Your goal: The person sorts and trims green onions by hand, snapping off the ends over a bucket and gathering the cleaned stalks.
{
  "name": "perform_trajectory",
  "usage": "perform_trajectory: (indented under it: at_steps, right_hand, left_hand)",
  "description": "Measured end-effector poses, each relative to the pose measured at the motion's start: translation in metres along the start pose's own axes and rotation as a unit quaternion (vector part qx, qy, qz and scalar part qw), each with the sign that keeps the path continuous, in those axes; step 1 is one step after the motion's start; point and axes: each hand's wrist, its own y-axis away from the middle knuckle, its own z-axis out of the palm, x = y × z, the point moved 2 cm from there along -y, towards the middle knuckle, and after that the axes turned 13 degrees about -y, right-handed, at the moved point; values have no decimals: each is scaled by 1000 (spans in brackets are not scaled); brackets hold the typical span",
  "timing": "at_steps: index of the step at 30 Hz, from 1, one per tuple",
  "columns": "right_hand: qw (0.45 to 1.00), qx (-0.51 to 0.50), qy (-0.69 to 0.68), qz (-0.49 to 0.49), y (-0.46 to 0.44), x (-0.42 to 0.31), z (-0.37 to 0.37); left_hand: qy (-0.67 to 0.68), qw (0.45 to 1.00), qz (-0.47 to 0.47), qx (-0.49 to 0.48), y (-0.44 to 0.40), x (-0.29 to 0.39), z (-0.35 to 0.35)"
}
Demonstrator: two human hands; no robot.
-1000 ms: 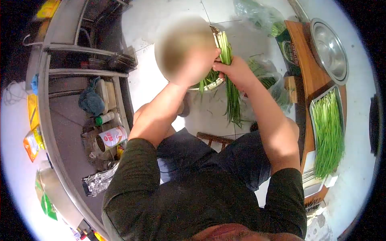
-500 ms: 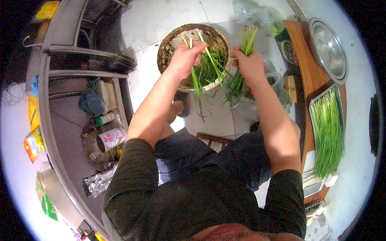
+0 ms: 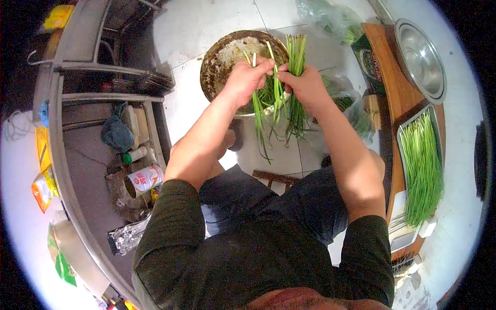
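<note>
My left hand (image 3: pixel 248 81) is closed on a few garlic chive stalks (image 3: pixel 258 109), pale ends up and green leaves drooping below. Beside it, my right hand (image 3: pixel 305 87) grips a thicker bunch of garlic chives (image 3: pixel 296 50) standing nearly upright, leaves down. The fingertips of both hands almost meet around one pale stalk; which hand has it I cannot tell. Below them on the floor is a round, stained bucket (image 3: pixel 211 62) with green leaves inside, partly hidden by my hands.
To the right, a wooden bench (image 3: pixel 388 77) carries a steel basin (image 3: pixel 439 93) and a tray with neatly laid garlic chives (image 3: pixel 421 170). Clear plastic bags (image 3: pixel 356 116) of greens lie on the tiles. A metal shelf (image 3: pixel 111 96) holding a can (image 3: pixel 146 178) stands left.
My right hand has moved left with its bunch, up close to my left hand. The bunch now stands more upright, over the bucket's right edge. My left hand has shifted slightly right.
</note>
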Motion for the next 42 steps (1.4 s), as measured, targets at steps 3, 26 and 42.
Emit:
perform_trajectory:
  at_steps: [3, 26, 42]
  right_hand:
    - [1000, 7, 6, 0, 0, 1, -2]
    - [982, 13, 182, -42, 1, 3, -3]
    - [966, -6, 249, -71, 12, -9, 7]
  left_hand:
    - [-26, 999, 25, 0, 1, 2, 2]
    - [-72, 996, 50, 21, 3, 2, 7]
    - [26, 984, 65, 165, -6, 11, -8]
